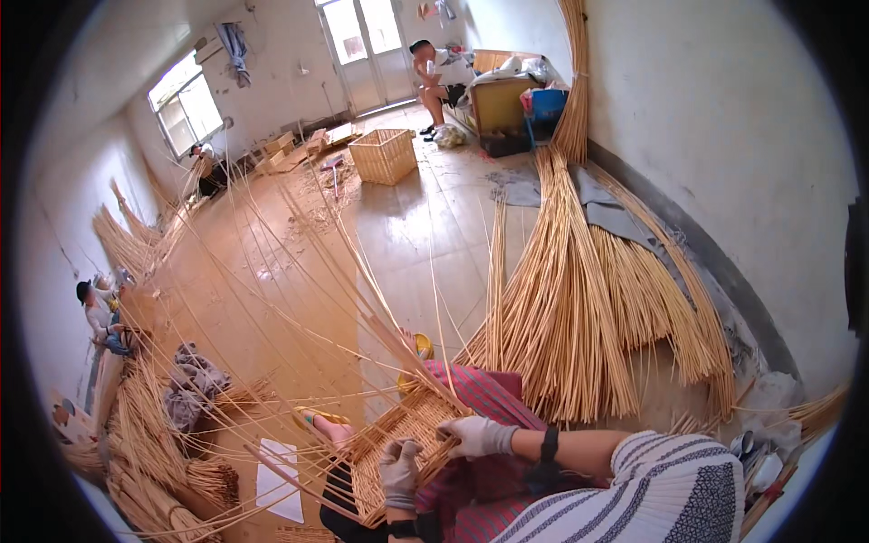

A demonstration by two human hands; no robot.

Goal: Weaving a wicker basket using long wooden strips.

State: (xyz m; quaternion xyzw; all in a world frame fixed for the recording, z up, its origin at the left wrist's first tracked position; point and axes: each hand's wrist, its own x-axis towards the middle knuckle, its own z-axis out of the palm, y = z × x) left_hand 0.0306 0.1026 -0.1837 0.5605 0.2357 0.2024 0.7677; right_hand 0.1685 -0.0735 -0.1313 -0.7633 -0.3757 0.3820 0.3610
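Lying on the lap point(462, 489), left of both gloved hands: wicker weave point(407, 421), long axis lower left to upper right. Left hand point(398, 471) nearer lower end, right hand point(478, 437) at upper; hands apart, fingers bent against it, clamping cannot be told.

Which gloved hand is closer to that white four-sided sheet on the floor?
Left. The left hand sits right of the white sheet; the right hand is farther right.

Gloved hands point(399, 472) point(478, 436) near each other, curled
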